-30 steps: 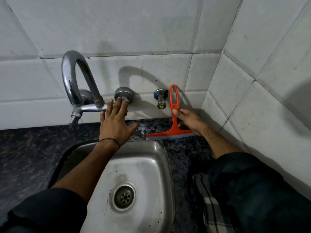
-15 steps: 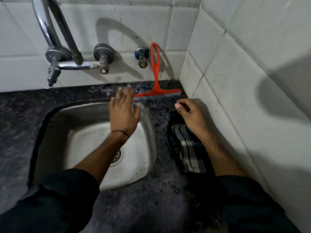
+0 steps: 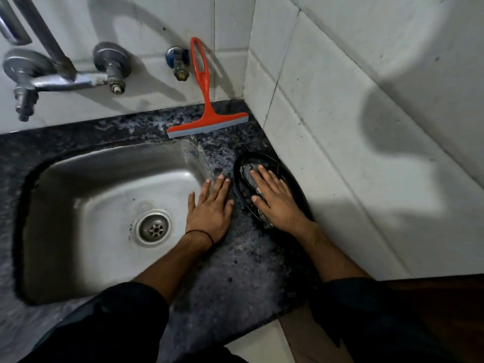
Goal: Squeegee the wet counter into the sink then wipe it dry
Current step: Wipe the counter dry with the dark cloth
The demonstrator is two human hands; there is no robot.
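Your squeegee (image 3: 207, 119) leans against the back wall tiles (image 3: 157, 30), blade on the counter (image 3: 235, 271) behind the sink (image 3: 110, 205), and no hand holds it; so I judge the squeegee part is finished and the drying is only starting, because the counter near the sink corner looks wet. Your right hand (image 3: 275, 203) lies flat on the dark cloth (image 3: 246, 166) beside the side wall, fingers spread and pressing, not clenched; your left hand (image 3: 209, 205) rests open on the sink's right rim, grasping nothing.

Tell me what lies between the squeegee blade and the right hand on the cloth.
Only bare wet counter between squeegee and right hand on the cloth, per head view.
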